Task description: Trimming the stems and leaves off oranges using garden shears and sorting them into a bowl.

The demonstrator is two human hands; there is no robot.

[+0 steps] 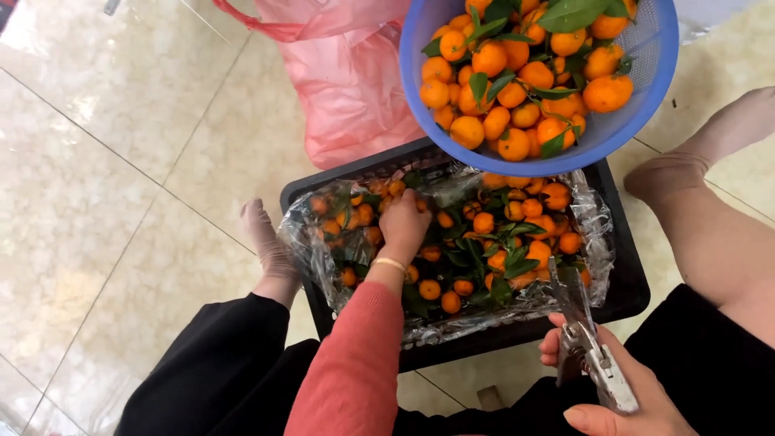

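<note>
My left hand (pixel 404 228) reaches into a black crate (pixel 630 291) lined with clear plastic and full of small oranges with green leaves (pixel 508 234); its fingers are curled among the fruit at the crate's left middle, and whether they hold one is hidden. My right hand (pixel 622 387) is at the lower right, closed around metal pruning shears (pixel 577 323) whose blades point up toward the crate's near edge. A blue plastic basket (pixel 638 105) heaped with more oranges (pixel 517 89) sits above the crate's far side.
A pink plastic bag (pixel 347 81) lies on the pale tiled floor (pixel 105 145) behind the crate. My feet in beige socks rest at the crate's left (pixel 266 242) and at its right (pixel 686 165). My knees in black trousers frame the crate.
</note>
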